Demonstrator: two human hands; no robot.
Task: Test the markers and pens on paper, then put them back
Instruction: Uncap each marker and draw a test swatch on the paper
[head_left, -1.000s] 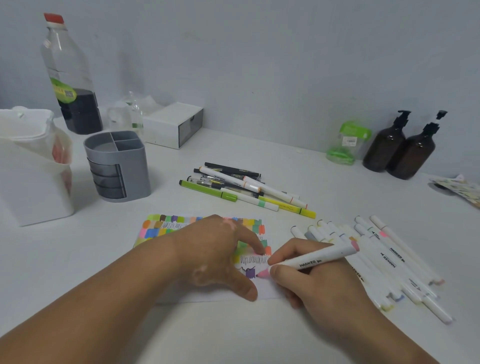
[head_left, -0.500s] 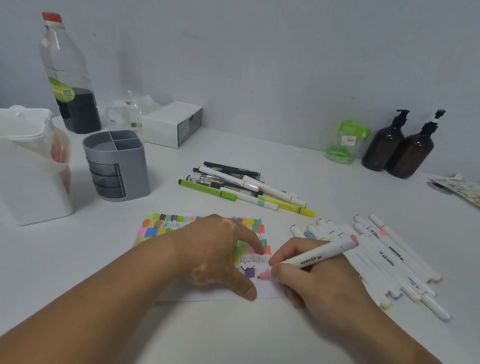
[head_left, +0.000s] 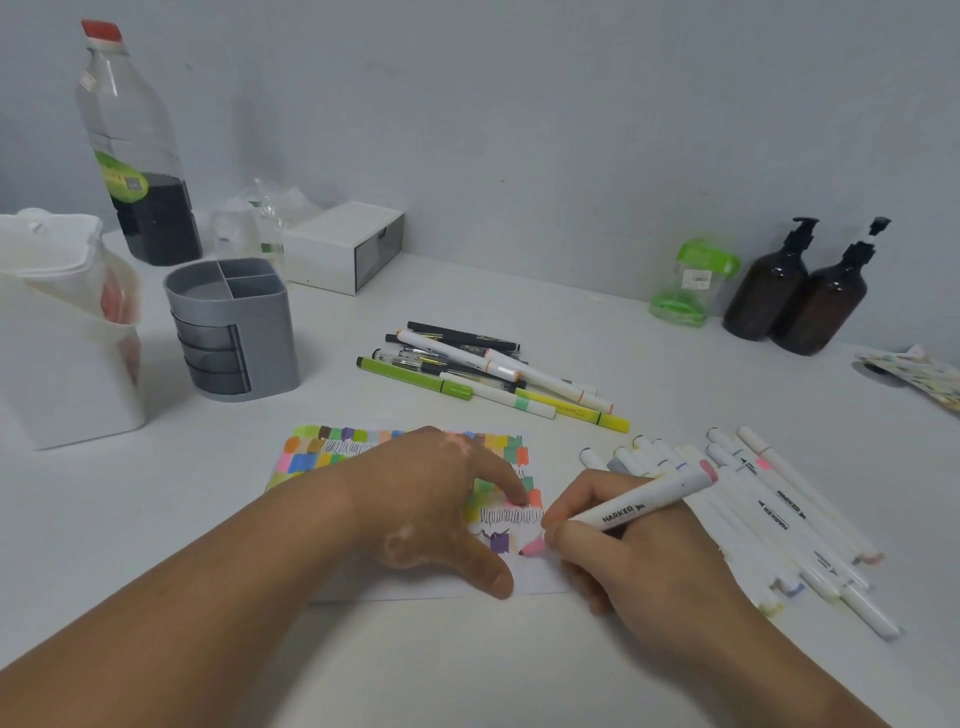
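A sheet of paper (head_left: 332, 452) covered in colour swatches and scribbles lies on the white table. My left hand (head_left: 441, 504) presses flat on it, fingers spread. My right hand (head_left: 623, 551) grips a white marker with a pink tip (head_left: 639, 506), the tip touching the paper beside a purple patch, where a pink mark shows. A row of several white markers (head_left: 779, 514) lies to the right of that hand. Farther back sits a pile of pens and highlighters (head_left: 488, 374). A grey pen holder (head_left: 234, 332) with empty compartments stands at the left.
A white plastic jug (head_left: 57, 332) stands at the far left, a bottle of dark liquid (head_left: 137, 150) and a small white drawer box (head_left: 343, 247) behind the holder. Two brown pump bottles (head_left: 800, 291) and a green container (head_left: 691, 283) stand back right.
The pink marker tip has shifted slightly over the paper and a pink patch has appeared beside the purple one. My left hand stays pressed on the sheet.
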